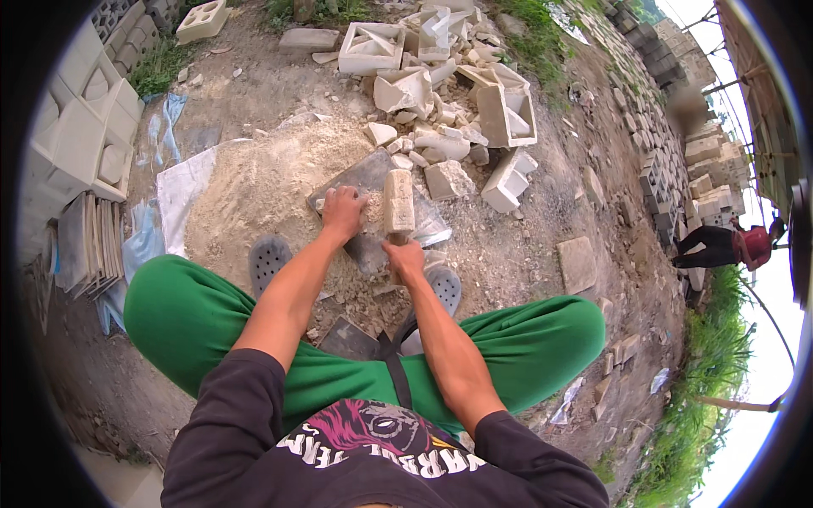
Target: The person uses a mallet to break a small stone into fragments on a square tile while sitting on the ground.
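Note:
My right hand (pixel 405 258) is closed round the short handle of a block-headed wooden mallet (pixel 399 200), pale with dust. The mallet's head is over the right part of a dark flat slab (pixel 370 249) on the ground between my feet. On the slab's left part rests my left hand (pixel 342 213), its fingers curled down among pale crumbs. Whatever those fingers pinch is too small or too covered to make out. Crushed pale grit (pixel 262 178) is heaped left of and beyond the slab.
Broken pale blocks (pixel 440 102) are piled just beyond the slab. Stacked blocks (pixel 93 110) and thin boards (pixel 89 245) stand at the left. My grey clogs (pixel 269 258) flank the slab. A flat stone (pixel 577 265) lies to the right; a person in red (pixel 749 245) is farther off.

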{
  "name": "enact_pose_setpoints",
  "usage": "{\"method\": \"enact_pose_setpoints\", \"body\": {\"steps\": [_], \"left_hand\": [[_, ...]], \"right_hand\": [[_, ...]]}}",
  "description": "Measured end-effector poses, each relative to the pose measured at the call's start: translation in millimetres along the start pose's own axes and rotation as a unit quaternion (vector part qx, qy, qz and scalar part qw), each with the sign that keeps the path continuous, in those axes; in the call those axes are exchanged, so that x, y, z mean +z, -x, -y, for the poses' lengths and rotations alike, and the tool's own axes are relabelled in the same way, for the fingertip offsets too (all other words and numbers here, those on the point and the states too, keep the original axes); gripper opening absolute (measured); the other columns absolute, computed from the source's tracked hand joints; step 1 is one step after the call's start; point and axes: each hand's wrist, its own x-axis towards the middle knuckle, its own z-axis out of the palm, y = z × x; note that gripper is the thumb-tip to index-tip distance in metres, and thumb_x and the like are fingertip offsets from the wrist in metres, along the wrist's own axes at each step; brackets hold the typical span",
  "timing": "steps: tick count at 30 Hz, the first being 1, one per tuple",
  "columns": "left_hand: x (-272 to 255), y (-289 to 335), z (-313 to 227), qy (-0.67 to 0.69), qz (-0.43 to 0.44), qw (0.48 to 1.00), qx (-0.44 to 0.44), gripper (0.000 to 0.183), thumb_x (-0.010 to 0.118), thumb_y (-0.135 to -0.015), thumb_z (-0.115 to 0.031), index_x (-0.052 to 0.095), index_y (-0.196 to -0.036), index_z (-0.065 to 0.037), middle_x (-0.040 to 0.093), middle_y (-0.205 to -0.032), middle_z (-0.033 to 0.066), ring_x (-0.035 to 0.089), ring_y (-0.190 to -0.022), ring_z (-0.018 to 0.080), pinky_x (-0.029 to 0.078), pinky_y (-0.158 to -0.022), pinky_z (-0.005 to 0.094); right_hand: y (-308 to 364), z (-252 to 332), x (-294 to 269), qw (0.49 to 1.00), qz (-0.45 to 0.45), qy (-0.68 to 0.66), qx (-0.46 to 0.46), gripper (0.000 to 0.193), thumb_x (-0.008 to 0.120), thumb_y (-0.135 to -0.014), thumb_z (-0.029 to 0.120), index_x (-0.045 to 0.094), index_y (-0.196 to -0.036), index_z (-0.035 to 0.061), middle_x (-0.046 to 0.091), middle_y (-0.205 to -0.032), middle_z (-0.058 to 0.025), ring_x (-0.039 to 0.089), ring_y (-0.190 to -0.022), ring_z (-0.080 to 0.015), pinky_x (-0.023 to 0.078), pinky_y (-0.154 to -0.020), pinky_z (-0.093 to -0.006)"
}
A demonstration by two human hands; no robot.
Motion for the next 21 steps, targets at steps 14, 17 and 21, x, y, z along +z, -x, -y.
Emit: {"method": "enact_pose_setpoints", "body": {"steps": [14,17,21], "left_hand": [[-2.7,9.1,12.1,0.024,-0.016,0.999,-0.021,0.062,0.073,-0.075,-0.039,0.061,-0.13,-0.012,0.061,-0.119,0.0079,0.055,-0.117,0.0253,0.038,-0.102,0.0443],[-5.9,19.6,24.0,0.017,-0.017,1.0,-0.011,0.074,0.076,-0.072,-0.043,0.056,-0.136,-0.011,0.06,-0.122,0.0081,0.052,-0.121,0.0259,0.035,-0.106,0.0443],[-19.5,29.4,16.6,0.005,-0.022,0.999,-0.035,0.08,0.08,-0.07,-0.047,0.055,-0.137,-0.012,0.055,-0.129,0.009,0.048,-0.126,0.0273,0.03,-0.111,0.0444]], "right_hand": [[-1.2,7.6,1.7,0.99,0.013,0.069,-0.125,0.035,0.076,-0.076,0.032,0.073,-0.089,-0.0011,0.072,-0.072,-0.014,0.07,-0.06,-0.0233,0.056,-0.06,-0.0368],[8.7,24.6,3.7,0.992,0.048,0.11,-0.036,0.042,0.075,-0.075,0.036,0.075,-0.098,0.0006,0.074,-0.087,-0.0225,0.073,-0.086,-0.0373,0.056,-0.078,-0.0429],[1.3,15.7,-6.5,0.996,0.065,0.058,-0.011,0.046,0.078,-0.073,0.037,0.074,-0.097,-0.0023,0.074,-0.083,-0.02,0.074,-0.075,-0.0314,0.057,-0.071,-0.0408]]}}
